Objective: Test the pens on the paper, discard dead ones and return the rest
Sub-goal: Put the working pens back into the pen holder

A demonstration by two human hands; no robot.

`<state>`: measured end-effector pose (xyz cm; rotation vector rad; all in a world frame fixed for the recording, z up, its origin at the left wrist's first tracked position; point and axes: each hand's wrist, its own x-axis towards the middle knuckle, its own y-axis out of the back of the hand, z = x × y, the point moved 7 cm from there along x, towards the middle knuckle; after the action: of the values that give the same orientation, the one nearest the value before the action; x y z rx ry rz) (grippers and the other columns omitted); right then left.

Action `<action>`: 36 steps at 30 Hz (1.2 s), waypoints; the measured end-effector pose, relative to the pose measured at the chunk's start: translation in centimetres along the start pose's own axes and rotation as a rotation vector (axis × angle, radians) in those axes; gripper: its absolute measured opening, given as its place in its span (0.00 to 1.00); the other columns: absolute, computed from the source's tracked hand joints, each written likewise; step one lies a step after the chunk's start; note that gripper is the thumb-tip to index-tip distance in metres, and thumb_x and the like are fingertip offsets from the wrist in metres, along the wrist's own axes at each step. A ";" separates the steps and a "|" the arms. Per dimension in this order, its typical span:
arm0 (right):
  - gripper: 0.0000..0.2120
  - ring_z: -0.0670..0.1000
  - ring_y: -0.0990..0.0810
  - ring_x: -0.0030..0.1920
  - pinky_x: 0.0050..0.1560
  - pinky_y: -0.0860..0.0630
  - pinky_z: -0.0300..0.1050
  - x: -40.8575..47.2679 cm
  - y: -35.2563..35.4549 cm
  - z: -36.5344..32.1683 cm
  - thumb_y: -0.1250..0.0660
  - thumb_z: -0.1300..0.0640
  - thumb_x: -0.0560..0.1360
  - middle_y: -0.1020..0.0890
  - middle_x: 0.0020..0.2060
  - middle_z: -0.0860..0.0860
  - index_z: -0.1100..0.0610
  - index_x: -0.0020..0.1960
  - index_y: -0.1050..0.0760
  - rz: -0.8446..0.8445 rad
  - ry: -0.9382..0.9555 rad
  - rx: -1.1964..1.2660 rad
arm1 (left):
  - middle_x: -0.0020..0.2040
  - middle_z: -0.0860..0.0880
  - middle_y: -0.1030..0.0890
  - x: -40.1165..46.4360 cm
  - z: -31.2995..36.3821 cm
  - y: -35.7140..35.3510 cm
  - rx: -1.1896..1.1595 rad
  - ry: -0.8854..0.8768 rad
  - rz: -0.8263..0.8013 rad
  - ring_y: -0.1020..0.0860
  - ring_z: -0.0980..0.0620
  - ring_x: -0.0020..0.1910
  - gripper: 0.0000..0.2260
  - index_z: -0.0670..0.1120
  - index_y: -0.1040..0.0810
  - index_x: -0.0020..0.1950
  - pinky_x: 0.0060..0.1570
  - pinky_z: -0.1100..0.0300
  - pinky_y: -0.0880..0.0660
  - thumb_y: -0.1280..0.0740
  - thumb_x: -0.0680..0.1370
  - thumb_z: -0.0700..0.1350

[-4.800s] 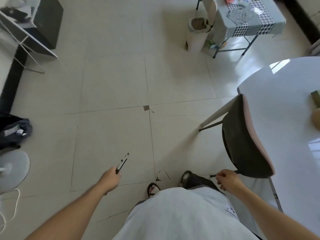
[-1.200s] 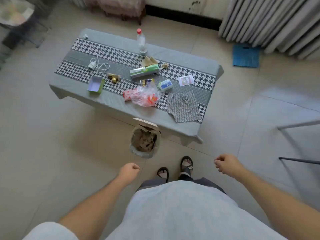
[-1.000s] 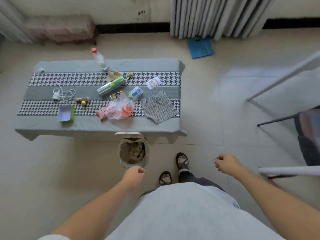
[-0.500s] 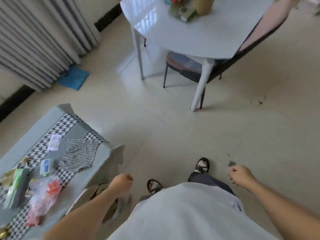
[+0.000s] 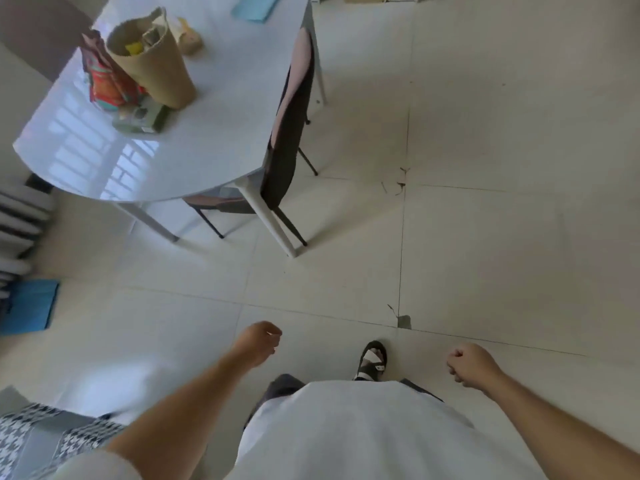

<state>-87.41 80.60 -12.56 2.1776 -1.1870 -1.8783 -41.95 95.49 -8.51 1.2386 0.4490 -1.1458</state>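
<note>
The person stands on a tiled floor [image 5: 485, 237], both arms forward and low. The left hand [image 5: 258, 344] has its fingers curled in with nothing visible inside them; the right hand [image 5: 467, 363] is likewise a loose fist, its fingers tucked and holding nothing that shows. One sandalled foot [image 5: 372, 358] sits between the two hands.

The white counter [image 5: 207, 133] is the landmark here, well ahead of the left hand. On it stands a brown paper bag [image 5: 156, 67], upright and open at the top, with packets poking out (too blurred to name). Just beside the bag, on the side away from the person's right, leans a red snack packet [image 5: 104, 81], and a small green box [image 5: 140, 119] lies at the bag's foot. A blue sheet [image 5: 256, 6] lies at the counter's far edge. No pen can be made out on the counter or in either hand.

A dark chair [image 5: 287, 133] is pushed against the counter's near edge. A blue mat [image 5: 29, 304] lies on the floor beyond the counter's curved end.
</note>
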 end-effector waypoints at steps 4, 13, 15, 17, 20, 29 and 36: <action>0.11 0.53 0.27 0.30 0.32 0.31 0.42 2.8 4.7 -2.4 0.37 0.66 0.76 0.22 0.31 0.56 0.57 0.36 0.29 0.004 0.006 0.093 | 0.45 0.44 0.16 1.6 6.2 -0.3 0.051 -0.013 -0.023 0.18 0.49 0.39 0.08 0.46 0.19 0.49 0.32 0.64 0.26 0.37 0.78 0.38; 0.11 0.53 0.25 0.29 0.30 0.30 0.41 11.4 13.5 -9.3 0.34 0.65 0.78 0.21 0.31 0.56 0.58 0.38 0.27 0.008 0.012 0.143 | 0.45 0.42 0.16 10.5 15.8 1.2 0.044 0.044 -0.041 0.20 0.48 0.36 0.08 0.42 0.19 0.50 0.32 0.64 0.29 0.37 0.77 0.37; 0.10 0.53 0.26 0.28 0.31 0.31 0.42 13.6 15.8 -10.4 0.34 0.66 0.78 0.22 0.31 0.56 0.59 0.38 0.27 0.012 -0.019 0.147 | 0.44 0.43 0.18 13.3 19.1 1.5 0.068 0.059 -0.084 0.22 0.49 0.36 0.08 0.40 0.20 0.50 0.30 0.65 0.30 0.38 0.78 0.35; 0.09 0.53 0.26 0.29 0.32 0.31 0.43 15.5 18.6 -11.8 0.34 0.66 0.78 0.21 0.31 0.57 0.60 0.39 0.26 0.025 -0.058 0.143 | 0.41 0.46 0.22 15.7 23.7 1.9 0.125 0.043 -0.160 0.25 0.52 0.35 0.08 0.42 0.24 0.47 0.30 0.67 0.31 0.41 0.80 0.34; 0.08 0.53 0.24 0.30 0.32 0.28 0.43 18.1 23.6 -15.0 0.35 0.65 0.77 0.19 0.33 0.57 0.60 0.39 0.25 0.065 -0.075 0.161 | 0.42 0.45 0.22 19.0 32.3 3.7 0.151 -0.033 -0.149 0.25 0.51 0.35 0.10 0.46 0.26 0.43 0.33 0.63 0.29 0.42 0.82 0.38; 0.09 0.53 0.22 0.29 0.31 0.25 0.44 28.3 35.8 -27.4 0.34 0.61 0.79 0.15 0.36 0.60 0.64 0.41 0.24 0.117 -0.014 0.183 | 0.49 0.47 0.17 26.8 55.4 7.9 0.103 -0.221 -0.151 0.17 0.50 0.44 0.11 0.48 0.18 0.53 0.37 0.63 0.24 0.39 0.78 0.39; 0.09 0.53 0.25 0.28 0.31 0.29 0.45 39.8 46.2 -35.9 0.34 0.64 0.76 0.19 0.32 0.57 0.59 0.38 0.27 0.035 -0.016 0.064 | 0.46 0.45 0.17 34.1 61.0 11.6 0.011 -0.023 -0.078 0.18 0.49 0.40 0.11 0.46 0.19 0.50 0.32 0.65 0.26 0.40 0.79 0.37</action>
<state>-81.23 10.13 -13.74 2.1617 -1.2971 -1.8729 -35.66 24.92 -9.79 1.2249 0.4780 -1.2291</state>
